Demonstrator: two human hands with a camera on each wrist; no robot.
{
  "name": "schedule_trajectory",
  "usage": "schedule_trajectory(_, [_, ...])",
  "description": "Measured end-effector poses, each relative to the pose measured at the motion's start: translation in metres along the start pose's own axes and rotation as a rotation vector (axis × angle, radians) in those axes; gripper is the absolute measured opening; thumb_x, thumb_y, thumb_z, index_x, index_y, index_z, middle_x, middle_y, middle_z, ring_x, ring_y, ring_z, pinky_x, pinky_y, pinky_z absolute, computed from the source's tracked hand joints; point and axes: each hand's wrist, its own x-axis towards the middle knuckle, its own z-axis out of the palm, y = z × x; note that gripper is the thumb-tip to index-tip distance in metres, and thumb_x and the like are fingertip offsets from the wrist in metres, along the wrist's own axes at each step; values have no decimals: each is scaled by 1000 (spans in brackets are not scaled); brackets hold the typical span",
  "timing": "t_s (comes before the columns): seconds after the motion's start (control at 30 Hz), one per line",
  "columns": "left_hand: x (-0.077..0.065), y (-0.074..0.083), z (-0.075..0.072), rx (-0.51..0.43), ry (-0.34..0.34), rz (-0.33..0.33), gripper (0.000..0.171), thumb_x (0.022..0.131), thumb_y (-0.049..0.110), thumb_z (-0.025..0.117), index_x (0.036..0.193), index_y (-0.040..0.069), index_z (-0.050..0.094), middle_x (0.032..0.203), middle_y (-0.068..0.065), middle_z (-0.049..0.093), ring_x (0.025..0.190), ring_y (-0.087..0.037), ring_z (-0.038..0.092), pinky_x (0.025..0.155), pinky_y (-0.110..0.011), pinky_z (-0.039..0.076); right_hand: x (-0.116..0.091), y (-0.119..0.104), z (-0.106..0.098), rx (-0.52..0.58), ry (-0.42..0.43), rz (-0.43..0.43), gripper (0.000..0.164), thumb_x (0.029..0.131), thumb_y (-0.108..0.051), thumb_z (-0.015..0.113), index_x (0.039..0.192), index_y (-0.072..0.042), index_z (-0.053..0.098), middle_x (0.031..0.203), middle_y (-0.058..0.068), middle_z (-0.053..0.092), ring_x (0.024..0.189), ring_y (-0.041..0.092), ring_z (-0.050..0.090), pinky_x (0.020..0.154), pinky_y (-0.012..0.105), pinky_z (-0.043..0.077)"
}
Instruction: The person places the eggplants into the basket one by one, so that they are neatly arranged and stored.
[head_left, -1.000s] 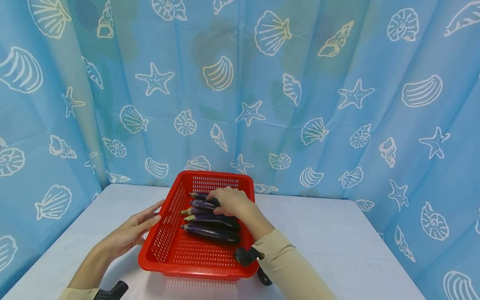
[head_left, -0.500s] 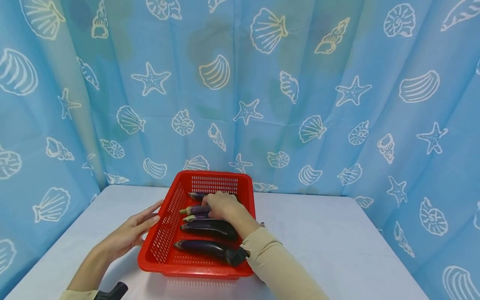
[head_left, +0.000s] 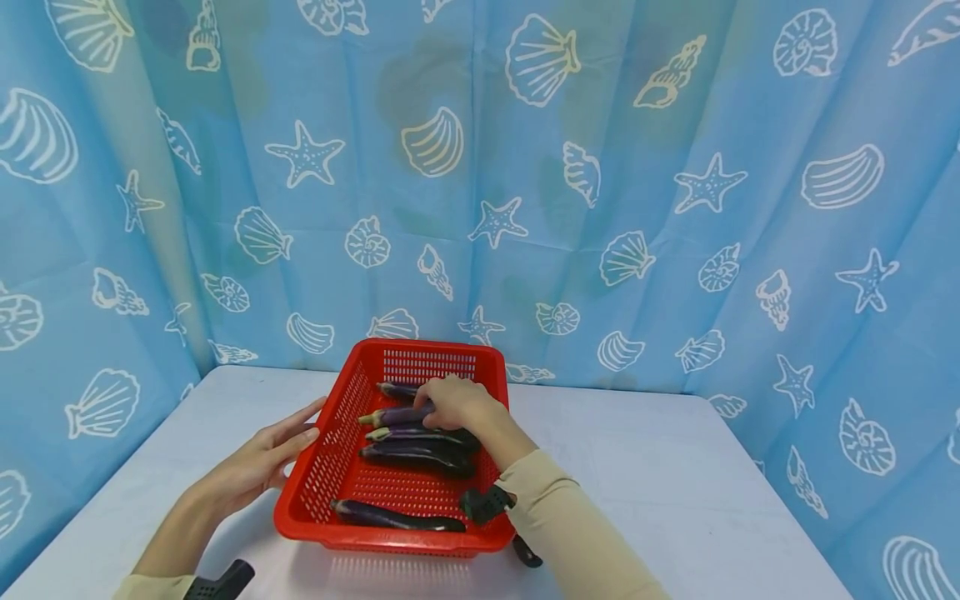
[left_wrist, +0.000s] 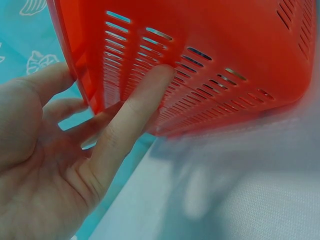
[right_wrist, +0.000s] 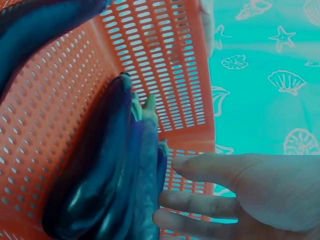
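Observation:
A red perforated plastic basket [head_left: 307,500] holds several dark purple eggplants. One eggplant [head_left: 397,517] lies alone along its front wall. Behind it, the others sit side by side, among them a green-stemmed eggplant [head_left: 393,415]. My right hand [head_left: 457,404] is inside the basket at the rear, over the right ends of the back eggplants. In the right wrist view its fingers [right_wrist: 200,202] stretch out, their tips at the paler eggplant [right_wrist: 147,165]. Outside, my left hand [head_left: 255,462] rests on the left wall, fingers extended; the left wrist view shows a straight digit [left_wrist: 135,120] against the slotted side.
The basket stands on a table with a white cloth [head_left: 637,483]. Behind hangs a blue curtain [head_left: 525,275] with white shell and starfish prints. A small black object [head_left: 527,552] pokes out between basket and right sleeve, mostly hidden.
One eggplant has moved from the group to the front wall, and the group has shifted slightly. My right hand moved a little within the basket's rear. The left hand stays put.

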Motion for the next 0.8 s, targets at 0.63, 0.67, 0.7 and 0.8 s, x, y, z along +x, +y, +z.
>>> schedule_trajectory(0.63, [0, -1, -1, -10, -9, 2, 56, 95, 34, 42, 143, 40, 14, 148, -12, 26, 116, -24, 53, 79, -53, 50, -20, 35, -14, 215, 71, -31, 32, 82, -27, 65, 114, -20, 62, 103, 3, 65, 87, 15, 59, 79, 32, 53])
schedule_trajectory(0.67, [0, -1, -1, -10, -9, 3, 56, 95, 34, 42, 143, 40, 14, 148, -13, 26, 116, -24, 53, 79, -53, 50, -22, 36, -15, 221, 80, -36, 33, 83, -27, 65, 115, -19, 62, 102, 3, 65, 85, 15, 59, 78, 31, 53])
schedule_trajectory(0.7, [0, -1, -1, -11, -10, 3, 56, 95, 34, 42, 143, 40, 14, 148, -13, 26, 115, -24, 53, 79, -54, 50, -24, 38, -15, 228, 88, -37, 32, 83, -26, 65, 115, -19, 62, 101, 3, 65, 84, 15, 59, 77, 30, 53])
schedule_trajectory(0.8, [0, -1, -1, -12, -11, 2, 56, 95, 34, 42, 143, 40, 14, 148, -13, 26, 115, -24, 54, 79, -54, 50, -30, 44, -15, 243, 117, -41, 30, 83, -26, 65, 113, -19, 63, 98, 3, 66, 81, 15, 58, 74, 28, 54])
